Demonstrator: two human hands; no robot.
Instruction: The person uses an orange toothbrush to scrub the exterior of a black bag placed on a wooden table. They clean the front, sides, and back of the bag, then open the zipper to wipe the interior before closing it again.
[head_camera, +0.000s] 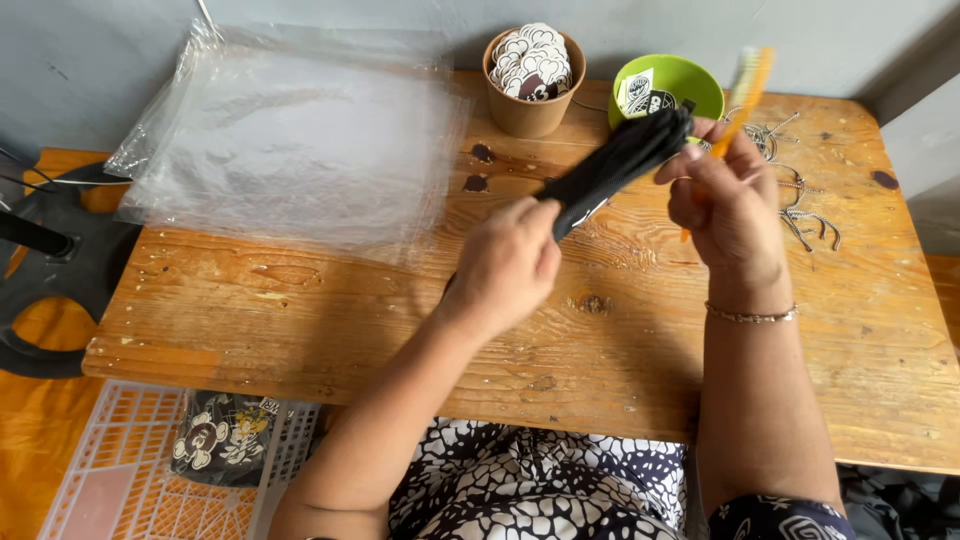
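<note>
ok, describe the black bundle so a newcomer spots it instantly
Start at the wooden table, then its far edge by the green bowl. The black bundle slants above the tabletop between left hand and right hand, the only long dark thing held aloft.

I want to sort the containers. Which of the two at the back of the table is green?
The low round bowl beside the right hand; the taller cup is brown.

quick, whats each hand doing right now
Left hand: closed around the lower end of the black bundle.
Right hand: closed, holding the orange comb, fingers touching the bundle's upper end.
</note>
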